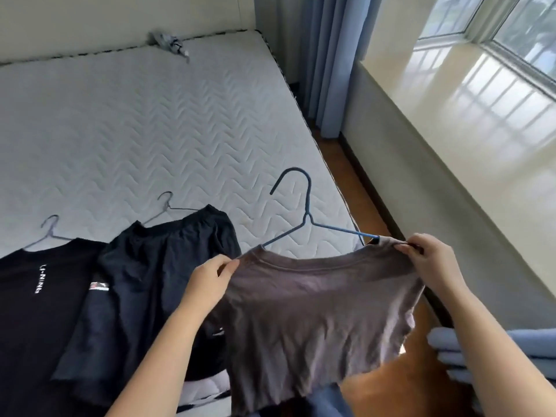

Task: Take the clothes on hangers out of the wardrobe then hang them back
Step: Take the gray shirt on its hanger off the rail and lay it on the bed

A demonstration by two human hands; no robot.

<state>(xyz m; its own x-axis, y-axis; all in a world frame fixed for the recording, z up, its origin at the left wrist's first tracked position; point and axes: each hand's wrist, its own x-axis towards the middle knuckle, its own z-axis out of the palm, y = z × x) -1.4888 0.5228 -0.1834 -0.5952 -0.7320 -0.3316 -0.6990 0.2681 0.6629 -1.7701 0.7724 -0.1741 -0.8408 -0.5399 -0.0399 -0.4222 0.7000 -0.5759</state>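
I hold up a brown T-shirt (313,314) over the near corner of the mattress (126,124). A blue wire hanger (304,206) sits in its neck, hook pointing up. My left hand (210,281) pinches the left shoulder of the shirt. My right hand (430,257) pinches the right shoulder, where the hanger's arm pokes out of the collar. Two dark garments lie on the mattress to the left, each on a wire hanger: a black T-shirt with white lettering (33,314) and a dark navy garment (156,266).
A crumpled grey cloth (168,43) lies at the far edge of the mattress. Blue curtains (334,61) hang at the back right beside a window ledge (469,94). A strip of wooden floor (355,176) runs between bed and wall.
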